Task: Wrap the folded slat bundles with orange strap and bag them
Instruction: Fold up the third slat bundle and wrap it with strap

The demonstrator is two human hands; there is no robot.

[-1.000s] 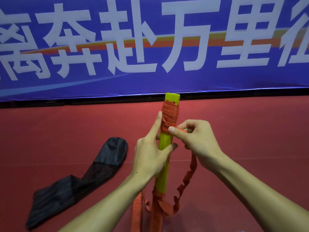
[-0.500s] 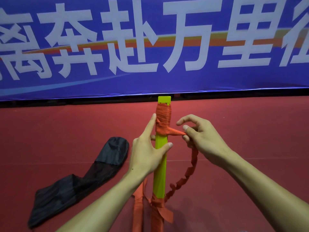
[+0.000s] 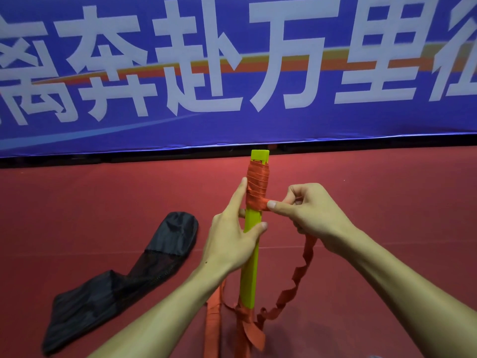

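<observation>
Right hand (image 3: 315,213) nearer the upright slat bundle (image 3: 251,254), orange strap (image 3: 256,184) between fingertips.

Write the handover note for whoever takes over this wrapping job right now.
Left hand: grips the upright yellow-green folded slat bundle mid-length, forefinger against the wraps.
Right hand: pinches the orange woven strap, pulled taut beside the wraps.
Done: top section wrapped.
To do: wind the loose tail down, then slide the bundle into the black mesh bag lying on the red floor, left.
</observation>
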